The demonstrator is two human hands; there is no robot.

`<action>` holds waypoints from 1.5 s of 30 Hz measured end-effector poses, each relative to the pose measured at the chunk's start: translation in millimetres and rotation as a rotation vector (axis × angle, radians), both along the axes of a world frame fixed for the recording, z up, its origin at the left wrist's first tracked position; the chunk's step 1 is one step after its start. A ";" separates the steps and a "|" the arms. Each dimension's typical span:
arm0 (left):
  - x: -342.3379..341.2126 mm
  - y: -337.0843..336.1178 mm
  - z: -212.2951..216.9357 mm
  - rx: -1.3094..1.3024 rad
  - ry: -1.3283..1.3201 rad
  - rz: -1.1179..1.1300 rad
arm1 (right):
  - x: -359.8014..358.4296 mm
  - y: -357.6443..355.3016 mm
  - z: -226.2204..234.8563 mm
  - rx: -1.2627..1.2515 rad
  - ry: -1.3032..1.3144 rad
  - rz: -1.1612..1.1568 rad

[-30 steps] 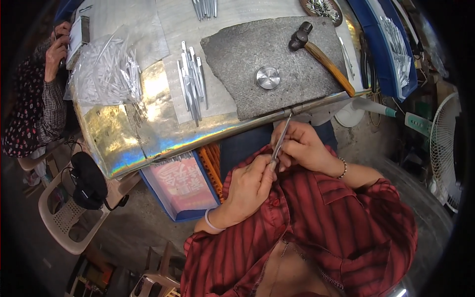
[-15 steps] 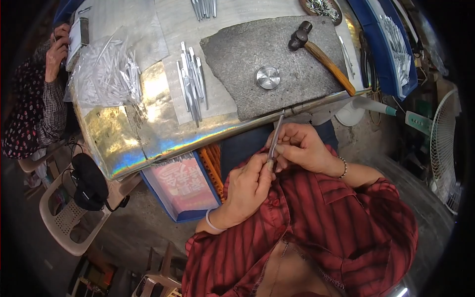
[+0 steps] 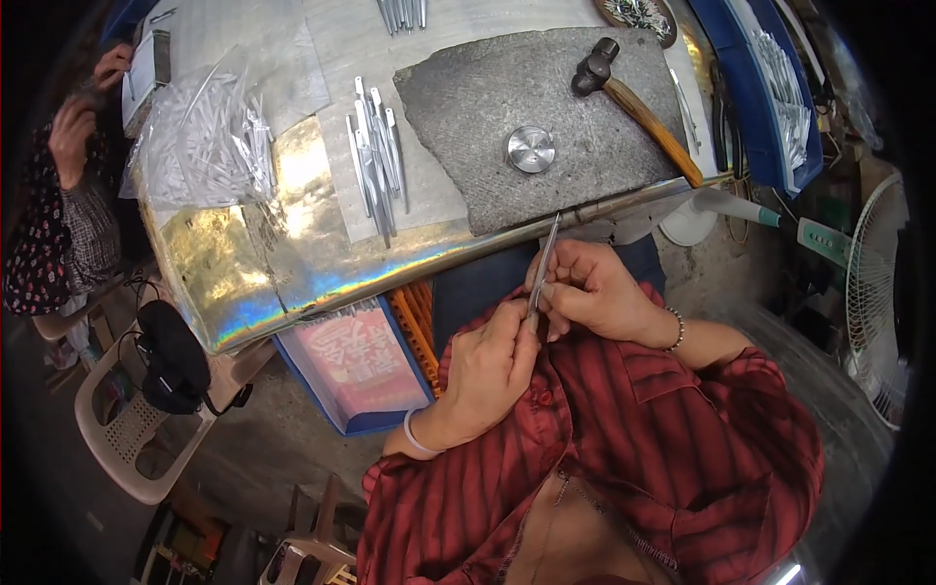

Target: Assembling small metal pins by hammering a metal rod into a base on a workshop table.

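In front of my chest, both hands hold a slim, tapered silver metal strip [image 3: 548, 249] that points up toward the table edge. My left hand [image 3: 490, 359] is closed round its lower end. My right hand [image 3: 592, 290] pinches it farther up, thumb against fingers. Just beyond, a rough grey stone slab [image 3: 458, 117] lies on the table with a round shiny metal disc [image 3: 530, 149] on it. A hammer [image 3: 639, 115] with a black head and wooden handle rests on the slab's right side. Several similar silver strips [image 3: 374, 161] lie in a bundle to the left.
A clear bag of pale strips [image 3: 210, 136] sits on the table's left. Blue bins [image 3: 814, 161] hold more strips at the right, near a standing fan [image 3: 873, 292]. A blue drawer [image 3: 356, 366] is below the table edge. At far left are a co-worker's hands [image 3: 73, 141] and a chair [image 3: 117, 439].
The metal strip has turned slightly in my fingers, while my hands stay in nearly the same place. At far left, the co-worker's hands have moved apart.
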State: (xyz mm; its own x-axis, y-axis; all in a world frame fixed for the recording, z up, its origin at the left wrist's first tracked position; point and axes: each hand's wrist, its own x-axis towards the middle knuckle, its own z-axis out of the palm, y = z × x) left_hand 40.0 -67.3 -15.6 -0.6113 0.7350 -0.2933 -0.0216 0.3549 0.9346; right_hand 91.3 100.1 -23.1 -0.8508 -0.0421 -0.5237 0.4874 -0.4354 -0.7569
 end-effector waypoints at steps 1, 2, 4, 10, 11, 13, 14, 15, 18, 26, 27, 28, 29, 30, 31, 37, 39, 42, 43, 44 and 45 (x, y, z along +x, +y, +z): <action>0.3 -0.3 -1.6 -0.015 0.044 -0.011 | -1.0 0.2 1.5 0.001 -0.002 -0.001; 0.6 -0.3 -2.9 -0.031 0.088 -0.022 | -2.2 0.7 3.4 0.004 -0.040 0.009; 0.5 0.0 -4.6 -0.028 0.094 -0.025 | -2.5 0.6 3.1 0.006 -0.080 0.023; 0.5 0.5 -4.9 -0.021 0.067 -0.034 | 4.4 -0.8 2.3 0.082 -0.076 0.006; 0.5 0.5 -4.4 -0.023 0.054 -0.034 | 4.6 -1.1 3.8 0.102 -0.079 0.003; 0.1 0.8 -4.0 -0.025 0.047 -0.034 | 5.3 -0.1 2.9 0.122 -0.080 0.000; 0.3 0.7 -4.0 -0.027 0.040 -0.035 | 5.4 1.7 -0.6 0.039 -0.105 0.004; 0.2 0.5 -4.1 -0.026 0.040 -0.036 | 5.0 2.7 -3.0 -0.042 -0.130 0.006; 1.2 -0.8 -5.4 -0.018 -0.030 -0.002 | 3.6 0.9 -6.6 -0.099 -0.069 0.011; 2.2 -3.4 -6.0 0.021 -0.087 0.036 | 2.9 1.1 -4.0 -0.032 -0.075 0.083; 2.2 -3.3 -5.8 0.021 -0.088 0.035 | 3.2 1.1 -4.4 -0.023 -0.069 0.092; 2.2 -2.9 -5.4 0.012 -0.101 0.035 | 4.4 1.1 -6.3 -0.023 -0.069 0.091; 2.2 -2.7 -5.2 0.003 -0.114 0.034 | 6.1 1.1 -9.5 0.015 -0.040 0.107; 2.0 -2.9 -5.5 0.003 -0.115 0.034 | 6.9 0.9 -11.5 0.053 -0.010 0.124; 1.7 -3.3 -5.9 -0.002 -0.105 0.028 | 5.7 1.3 -9.7 0.053 -0.011 0.123; 0.8 -5.2 -9.2 0.014 -0.086 0.009 | 0.1 1.5 -0.5 0.024 -0.091 0.159; 0.4 -5.0 -9.6 0.024 -0.094 0.005 | 1.6 2.1 -1.5 0.029 -0.097 0.167; 0.7 -5.0 -10.3 0.018 -0.082 -0.001 | 2.8 -1.5 -3.4 0.083 -0.078 0.157; 1.1 -5.1 -11.4 0.005 -0.079 -0.007 | 3.5 -2.6 -4.2 0.084 -0.078 0.156; 1.4 -5.1 -12.4 -0.008 -0.076 -0.012 | 4.5 -3.8 -4.9 0.104 -0.083 0.147; 1.6 -5.2 -13.1 -0.008 -0.077 -0.012 | 5.2 -4.6 -5.2 0.123 -0.089 0.139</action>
State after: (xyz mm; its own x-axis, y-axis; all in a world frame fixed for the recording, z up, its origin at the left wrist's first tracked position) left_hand 41.6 -72.5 -28.7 -0.5777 0.7399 -0.3446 -0.0884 0.3629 0.9276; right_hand 96.5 95.5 -28.3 -0.7916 -0.0866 -0.6048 0.6034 -0.2659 -0.7518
